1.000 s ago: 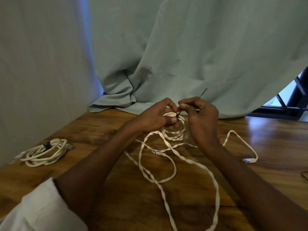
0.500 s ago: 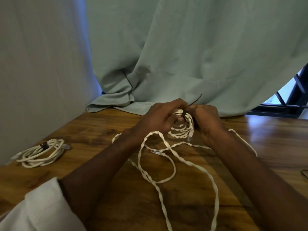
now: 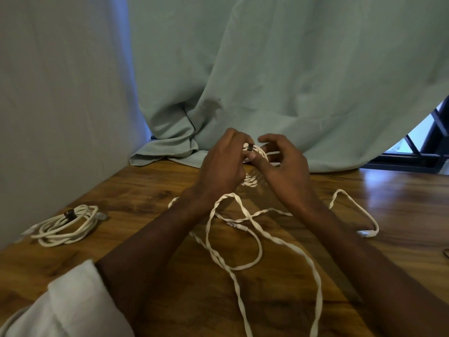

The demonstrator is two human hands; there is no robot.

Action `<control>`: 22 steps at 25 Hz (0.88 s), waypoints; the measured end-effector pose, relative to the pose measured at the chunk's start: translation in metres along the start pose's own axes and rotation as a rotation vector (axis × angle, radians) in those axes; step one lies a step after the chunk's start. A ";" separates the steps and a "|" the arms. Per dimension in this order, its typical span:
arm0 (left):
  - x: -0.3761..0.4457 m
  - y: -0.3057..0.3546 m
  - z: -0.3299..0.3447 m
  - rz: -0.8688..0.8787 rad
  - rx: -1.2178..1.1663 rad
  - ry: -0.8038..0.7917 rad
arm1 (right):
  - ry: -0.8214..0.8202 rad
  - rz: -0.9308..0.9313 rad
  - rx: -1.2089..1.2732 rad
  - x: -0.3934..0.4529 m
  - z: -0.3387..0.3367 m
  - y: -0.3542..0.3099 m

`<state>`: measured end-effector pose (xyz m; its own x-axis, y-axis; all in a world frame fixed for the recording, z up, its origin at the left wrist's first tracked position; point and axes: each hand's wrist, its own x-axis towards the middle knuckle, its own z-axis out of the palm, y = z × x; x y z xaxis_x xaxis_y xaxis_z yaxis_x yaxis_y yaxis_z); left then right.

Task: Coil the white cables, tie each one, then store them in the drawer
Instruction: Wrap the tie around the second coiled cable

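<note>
- Holding a small coil of white cable up above the wooden surface, the left hand has its fingers curled round the coil.
- A dark tie sits on the top of that coil, just by the left thumb.
- The right hand is right beside the coil. Its fingers are bent and loose, and I cannot tell if they grip the coil or only touch it.
- A long loose white cable lies in twisty loops on the surface, near the person, under both arms. One plug lies in the middle and another plug lies off to the right.
- On the left side of the surface lies a second coil. It is wound up and has a dark band round it. It is well apart from the hands.
- A pale green curtain hangs at the far side, and its bottom folds rest on the surface.
- A white sleeve shows on the left arm.
</note>
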<state>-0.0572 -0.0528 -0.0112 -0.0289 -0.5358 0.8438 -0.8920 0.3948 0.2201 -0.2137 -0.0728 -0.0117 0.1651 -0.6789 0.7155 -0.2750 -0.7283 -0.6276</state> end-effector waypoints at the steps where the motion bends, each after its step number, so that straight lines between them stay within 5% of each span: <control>1: 0.001 0.000 -0.001 0.004 -0.002 0.053 | -0.009 -0.100 -0.093 0.000 0.001 0.002; 4: 0.003 0.002 -0.004 -0.176 -0.201 0.068 | -0.007 -0.252 -0.270 -0.002 0.002 0.009; 12: 0.010 -0.003 -0.027 -0.792 -1.010 -0.266 | -0.070 -0.320 -0.310 0.001 -0.004 0.018; 16: 0.009 -0.003 -0.028 -0.701 -0.734 -0.274 | -0.072 -0.312 -0.277 -0.001 -0.003 0.020; 22: 0.011 -0.003 -0.033 -0.817 -0.933 -0.310 | -0.082 -0.368 -0.322 -0.001 -0.002 0.021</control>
<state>-0.0397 -0.0349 0.0138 0.1600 -0.9705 0.1802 -0.0505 0.1742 0.9834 -0.2215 -0.0870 -0.0249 0.3763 -0.3965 0.8373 -0.4615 -0.8639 -0.2017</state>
